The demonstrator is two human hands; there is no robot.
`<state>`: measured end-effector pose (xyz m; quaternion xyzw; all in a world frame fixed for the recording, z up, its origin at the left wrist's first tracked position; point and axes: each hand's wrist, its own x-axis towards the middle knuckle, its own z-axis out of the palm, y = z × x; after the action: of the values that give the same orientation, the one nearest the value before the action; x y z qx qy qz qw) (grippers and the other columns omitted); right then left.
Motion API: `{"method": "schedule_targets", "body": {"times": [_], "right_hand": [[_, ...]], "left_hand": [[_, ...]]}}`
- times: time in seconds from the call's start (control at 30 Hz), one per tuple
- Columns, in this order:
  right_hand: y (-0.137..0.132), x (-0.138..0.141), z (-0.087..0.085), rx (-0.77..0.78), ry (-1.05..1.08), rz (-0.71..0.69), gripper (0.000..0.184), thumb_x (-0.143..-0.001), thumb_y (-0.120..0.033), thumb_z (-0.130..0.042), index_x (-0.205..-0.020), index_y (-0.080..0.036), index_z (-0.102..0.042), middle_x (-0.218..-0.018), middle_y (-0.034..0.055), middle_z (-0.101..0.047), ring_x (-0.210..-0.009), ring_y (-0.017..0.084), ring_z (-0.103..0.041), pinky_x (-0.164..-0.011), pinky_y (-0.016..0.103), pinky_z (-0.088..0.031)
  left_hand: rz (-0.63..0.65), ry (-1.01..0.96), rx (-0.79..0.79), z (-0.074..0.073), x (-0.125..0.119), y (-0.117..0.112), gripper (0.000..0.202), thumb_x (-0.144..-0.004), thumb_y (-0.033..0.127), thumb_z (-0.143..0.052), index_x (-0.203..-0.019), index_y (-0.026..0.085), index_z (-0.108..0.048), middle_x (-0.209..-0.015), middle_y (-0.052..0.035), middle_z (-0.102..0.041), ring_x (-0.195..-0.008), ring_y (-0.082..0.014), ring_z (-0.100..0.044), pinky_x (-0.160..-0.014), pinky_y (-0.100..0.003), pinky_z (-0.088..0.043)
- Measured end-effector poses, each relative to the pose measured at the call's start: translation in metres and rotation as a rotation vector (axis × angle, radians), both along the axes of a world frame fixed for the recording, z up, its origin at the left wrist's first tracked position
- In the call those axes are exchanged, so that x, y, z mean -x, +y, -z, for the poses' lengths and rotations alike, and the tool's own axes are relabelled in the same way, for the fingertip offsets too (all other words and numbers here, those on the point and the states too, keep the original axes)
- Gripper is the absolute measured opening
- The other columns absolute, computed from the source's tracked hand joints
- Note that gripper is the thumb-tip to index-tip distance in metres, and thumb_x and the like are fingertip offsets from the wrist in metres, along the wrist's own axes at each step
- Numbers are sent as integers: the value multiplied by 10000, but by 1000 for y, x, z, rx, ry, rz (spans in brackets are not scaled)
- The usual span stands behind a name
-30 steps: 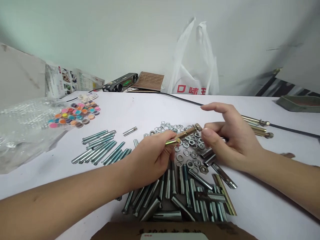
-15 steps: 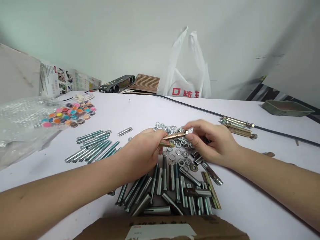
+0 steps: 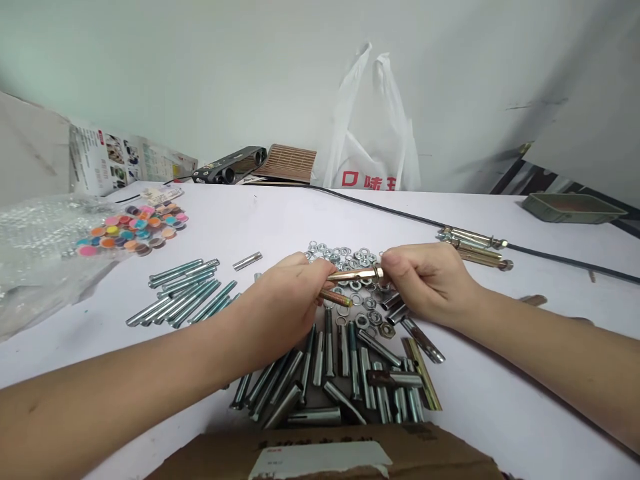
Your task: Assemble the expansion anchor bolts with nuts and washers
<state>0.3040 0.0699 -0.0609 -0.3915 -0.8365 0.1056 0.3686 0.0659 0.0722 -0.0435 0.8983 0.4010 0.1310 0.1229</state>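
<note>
Left hand (image 3: 295, 297) grips gold anchor bolt (image 3: 353, 275) plus threaded rod (image 3: 336, 297) over the washers (image 3: 364, 255), right hand (image 3: 430, 280) closed at its nut end (image 3: 378, 271); crowded left grip could let the rod slip.

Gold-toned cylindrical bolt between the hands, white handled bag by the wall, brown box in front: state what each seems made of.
Gold-toned cylindrical metal bolt: glossy, likely plated, given its bright highlights; base metal unclear. White handled bag: thin, apparently plastic film, given its creases. Brown box: likely matte cardboard, given its dull, printed surface.
</note>
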Motion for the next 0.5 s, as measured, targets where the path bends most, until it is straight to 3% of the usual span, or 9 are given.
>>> {"method": "schedule_targets", "body": {"times": [0.03, 0.1, 0.17, 0.2, 0.27, 0.33, 0.37, 0.43, 0.5], "right_hand": [[-1, -1, 0, 8, 8, 23, 396, -976, -325, -413, -623, -182, -523, -486, -34, -415, -443, 73, -364, -442, 240, -281], [-2, -2, 0, 10, 4, 51, 200, -942, -346, -491, -934, -186, -612, -565, -37, -534, -458, 77, -424, -455, 234, -322], [-4, -2, 0, -31, -33, 52, 292, -886, -329, -587, -1142, -192, -553, -629, -45, -589, -455, 70, -435, -468, 227, -343], [-4, -1, 0, -57, -56, 50, 281, -876, -314, -602, -1128, -197, -556, -633, -47, -589, -456, 67, -433, -471, 225, -343], [-5, 1, 0, -74, -91, 36, 119, -907, -298, -555, -864, -197, -602, -563, -45, -526, -452, 68, -406, -462, 232, -313], [-5, 2, -1, 0, -61, 35, 372, -960, -320, -454, -619, -185, -517, -490, -33, -437, -440, 74, -378, -445, 244, -284], [-5, 2, -1, 45, -32, 40, 431, -981, -334, -401, -588, -183, -496, -483, -26, -428, -439, 78, -381, -443, 246, -286], [-6, 1, -2, 82, 32, 60, 358, -988, -358, -377, -761, -188, -596, -534, -24, -498, -459, 86, -433, -462, 244, -328], [-7, 0, -2, 50, 49, 54, 261, -946, -360, -480, -1121, -187, -571, -636, -29, -580, -479, 86, -464, -481, 241, -359]], "left_hand": [[2, 3, -7, 0, 0, 0, 219, -821, 71, -391, -934, 152, -561, -833, -57, -534, -801, -189, -504, -708, -322, -410], [-8, 13, -12, 0, 0, 1, 192, -824, 84, -409, -922, 153, -560, -835, -58, -541, -789, -186, -506, -690, -313, -406], [-22, 19, -27, 1, 0, 2, 189, -834, 92, -412, -929, 155, -563, -837, -59, -549, -777, -184, -508, -679, -309, -402], [-23, 20, -34, 1, 1, 2, 197, -838, 92, -410, -940, 156, -567, -840, -59, -552, -775, -183, -510, -680, -308, -403], [6, 21, -50, 1, 1, 2, 214, -837, 82, -408, -955, 152, -574, -839, -59, -555, -791, -186, -511, -698, -311, -411], [51, 21, -55, 1, 1, 2, 215, -837, 70, -402, -938, 144, -576, -827, -57, -555, -806, -186, -506, -716, -311, -418], [67, 18, -56, 1, 1, 1, 211, -837, 66, -399, -928, 140, -575, -823, -57, -555, -810, -185, -504, -720, -310, -419], [72, 6, -66, 1, 1, 2, 198, -837, 65, -403, -915, 139, -570, -819, -53, -556, -803, -180, -502, -713, -304, -417], [55, 4, -74, 1, 2, 2, 166, -830, 75, -425, -899, 143, -560, -816, -49, -553, -785, -176, -503, -693, -299, -412]]}}
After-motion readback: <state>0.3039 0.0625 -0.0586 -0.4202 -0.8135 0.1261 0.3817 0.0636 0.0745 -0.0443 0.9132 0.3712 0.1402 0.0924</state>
